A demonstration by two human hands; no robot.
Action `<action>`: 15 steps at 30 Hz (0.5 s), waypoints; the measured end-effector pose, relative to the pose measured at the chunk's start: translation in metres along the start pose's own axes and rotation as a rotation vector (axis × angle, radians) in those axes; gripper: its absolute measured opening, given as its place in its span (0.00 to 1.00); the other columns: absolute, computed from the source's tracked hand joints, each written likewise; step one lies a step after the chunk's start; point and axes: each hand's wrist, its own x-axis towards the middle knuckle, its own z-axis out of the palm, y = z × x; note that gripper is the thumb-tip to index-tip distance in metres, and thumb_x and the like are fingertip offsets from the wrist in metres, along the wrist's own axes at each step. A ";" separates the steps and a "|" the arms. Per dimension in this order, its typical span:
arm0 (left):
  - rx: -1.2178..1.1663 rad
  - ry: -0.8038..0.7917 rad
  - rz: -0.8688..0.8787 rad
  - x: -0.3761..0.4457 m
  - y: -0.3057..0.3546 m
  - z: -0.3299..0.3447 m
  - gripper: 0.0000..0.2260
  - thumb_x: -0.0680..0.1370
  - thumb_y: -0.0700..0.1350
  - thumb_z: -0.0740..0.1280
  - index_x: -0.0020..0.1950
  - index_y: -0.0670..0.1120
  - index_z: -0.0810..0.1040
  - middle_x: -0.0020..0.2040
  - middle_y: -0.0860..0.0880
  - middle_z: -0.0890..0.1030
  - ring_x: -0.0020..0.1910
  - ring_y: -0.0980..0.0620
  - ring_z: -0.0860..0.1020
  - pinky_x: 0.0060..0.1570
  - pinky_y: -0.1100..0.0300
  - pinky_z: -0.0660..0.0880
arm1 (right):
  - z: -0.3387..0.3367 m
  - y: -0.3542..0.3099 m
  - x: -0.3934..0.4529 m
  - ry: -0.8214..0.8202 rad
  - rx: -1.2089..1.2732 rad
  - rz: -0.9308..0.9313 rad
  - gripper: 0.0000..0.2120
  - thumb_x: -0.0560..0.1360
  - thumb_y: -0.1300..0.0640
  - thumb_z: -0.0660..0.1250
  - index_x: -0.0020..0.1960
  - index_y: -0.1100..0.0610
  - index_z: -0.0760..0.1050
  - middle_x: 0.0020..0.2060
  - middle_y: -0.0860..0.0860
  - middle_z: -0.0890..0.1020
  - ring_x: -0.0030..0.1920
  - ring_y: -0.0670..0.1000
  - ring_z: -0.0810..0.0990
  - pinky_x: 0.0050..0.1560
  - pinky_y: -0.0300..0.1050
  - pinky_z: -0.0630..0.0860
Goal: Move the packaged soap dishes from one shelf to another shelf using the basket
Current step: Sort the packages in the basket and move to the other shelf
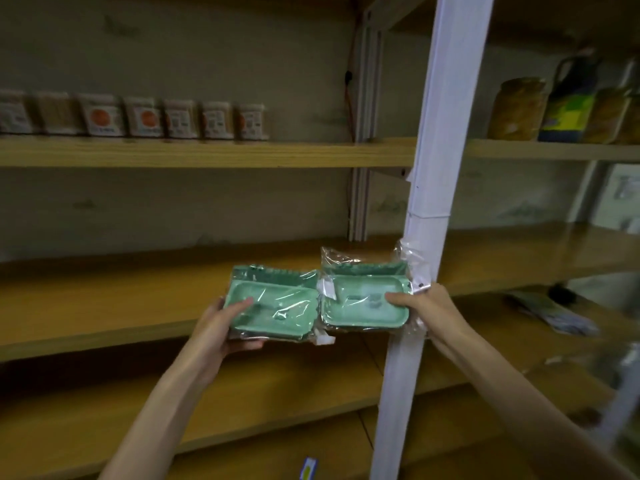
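One green packaged soap dish is pinched by the left hand, another by the right hand, thumbs on top, just above the wooden shelf.

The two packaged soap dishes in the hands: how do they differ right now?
The left soap dish pack, gripped by the left hand, sits lower and tilts; the right soap dish pack, in the right hand, sits higher, against the white post, with looser wrap sticking up. Both are green, in clear plastic.
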 end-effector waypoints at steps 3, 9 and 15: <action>0.060 -0.008 -0.033 -0.015 -0.023 0.033 0.13 0.77 0.41 0.71 0.60 0.43 0.76 0.47 0.43 0.87 0.40 0.47 0.86 0.31 0.58 0.82 | -0.039 0.009 -0.018 -0.070 -0.066 0.029 0.13 0.76 0.64 0.72 0.61 0.59 0.79 0.50 0.55 0.88 0.49 0.56 0.87 0.49 0.53 0.83; 0.080 -0.041 -0.096 -0.055 -0.071 0.123 0.13 0.77 0.40 0.71 0.60 0.44 0.77 0.46 0.43 0.87 0.39 0.46 0.86 0.32 0.58 0.83 | -0.149 0.031 -0.050 -0.076 -0.052 0.100 0.15 0.77 0.62 0.72 0.63 0.57 0.76 0.50 0.55 0.87 0.50 0.59 0.87 0.50 0.61 0.83; 0.034 -0.121 -0.180 -0.089 -0.122 0.236 0.13 0.77 0.41 0.71 0.61 0.46 0.76 0.47 0.43 0.87 0.41 0.44 0.86 0.34 0.54 0.84 | -0.276 0.055 -0.086 0.032 -0.072 0.129 0.14 0.76 0.62 0.73 0.60 0.62 0.77 0.47 0.58 0.87 0.47 0.59 0.87 0.52 0.61 0.83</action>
